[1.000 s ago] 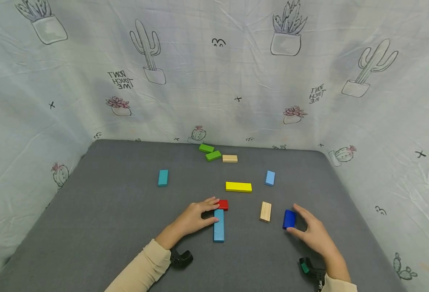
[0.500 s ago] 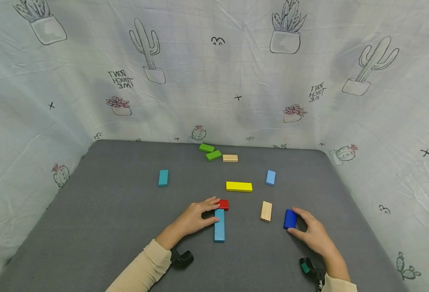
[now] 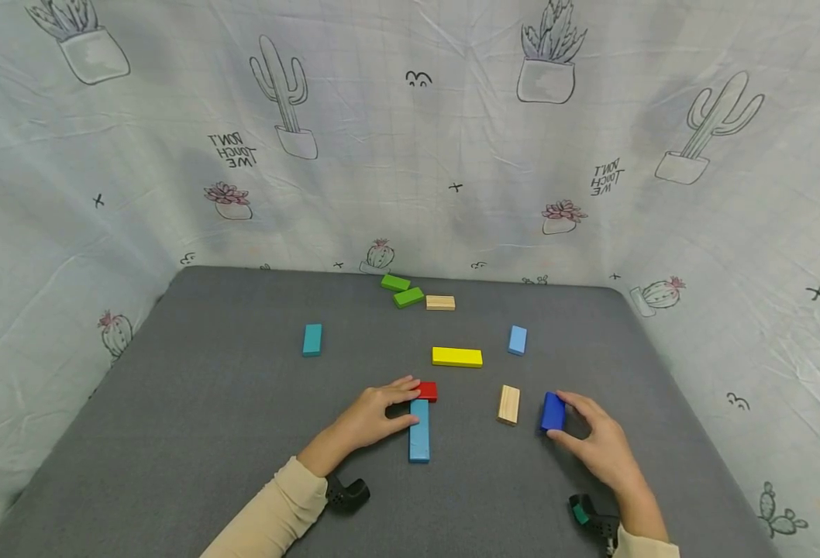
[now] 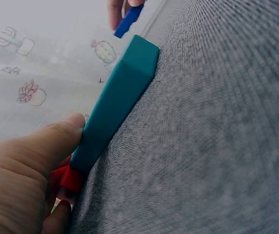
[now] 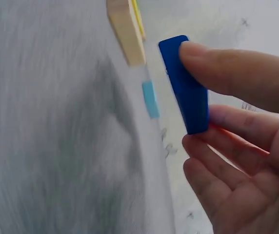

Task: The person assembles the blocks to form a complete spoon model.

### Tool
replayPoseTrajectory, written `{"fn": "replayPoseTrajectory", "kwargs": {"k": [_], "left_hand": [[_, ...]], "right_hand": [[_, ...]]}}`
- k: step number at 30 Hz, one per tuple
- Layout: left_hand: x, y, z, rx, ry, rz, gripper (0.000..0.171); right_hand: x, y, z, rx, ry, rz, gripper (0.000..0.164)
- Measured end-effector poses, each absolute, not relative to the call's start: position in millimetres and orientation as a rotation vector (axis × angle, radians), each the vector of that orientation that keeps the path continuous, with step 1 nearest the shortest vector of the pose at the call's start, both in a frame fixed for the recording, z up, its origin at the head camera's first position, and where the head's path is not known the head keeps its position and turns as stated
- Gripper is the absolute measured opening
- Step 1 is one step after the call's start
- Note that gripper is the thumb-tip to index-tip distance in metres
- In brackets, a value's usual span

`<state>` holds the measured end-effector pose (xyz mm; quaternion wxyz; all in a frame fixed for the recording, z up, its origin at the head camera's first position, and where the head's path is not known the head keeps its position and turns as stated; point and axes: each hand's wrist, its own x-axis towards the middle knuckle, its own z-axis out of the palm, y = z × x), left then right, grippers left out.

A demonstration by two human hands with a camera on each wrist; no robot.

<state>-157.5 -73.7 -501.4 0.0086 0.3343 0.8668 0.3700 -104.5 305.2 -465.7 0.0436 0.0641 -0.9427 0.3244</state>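
Observation:
My left hand point(image 3: 371, 417) rests against a red block point(image 3: 427, 392) and a long light-blue block point(image 3: 419, 434) lying end to end. Its thumb touches the light-blue block's side; the other fingers reach over the red block, part of which they hide. In the left wrist view the long block point(image 4: 115, 102) looks teal. My right hand point(image 3: 598, 442) pinches a dark-blue block point(image 3: 552, 411) between thumb and fingers. In the right wrist view this block point(image 5: 186, 87) is held up off the grey table, with the thumb on its near face.
A plain wooden block point(image 3: 508, 404) lies between the hands. Farther back are a yellow block point(image 3: 456, 357), a small light-blue block point(image 3: 517, 340), a teal block point(image 3: 312, 340), a second wooden block point(image 3: 440, 303) and two green blocks point(image 3: 408, 297). Printed cloth point(image 3: 396, 155) surrounds the table.
My right hand has raised the dark-blue block slightly from the table, and the block has tilted a little. The left hand and the other blocks stay where they were.

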Motion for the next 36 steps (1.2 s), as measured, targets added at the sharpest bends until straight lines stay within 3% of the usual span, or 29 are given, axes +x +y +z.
{"fn": "replayPoseTrajectory", "kwargs": {"k": [12, 23, 36], "left_hand": [[-157.7, -75.0, -501.0, 1.026, 2.691, 1.164, 0.053], [-159.8, -72.4, -500.8, 0.982, 2.721, 1.115, 0.052], [-162.3, -73.8, -502.5, 1.026, 2.727, 1.131, 0.052]], "right_hand": [[-87.0, 241.7, -462.4, 0.411, -2.741, 1.135, 0.067], [-64.7, 174.4, -468.1, 0.829, -2.852, 1.263, 0.062], [-56.5, 151.8, -478.0, 1.076, -2.861, 1.23, 0.06]]}}
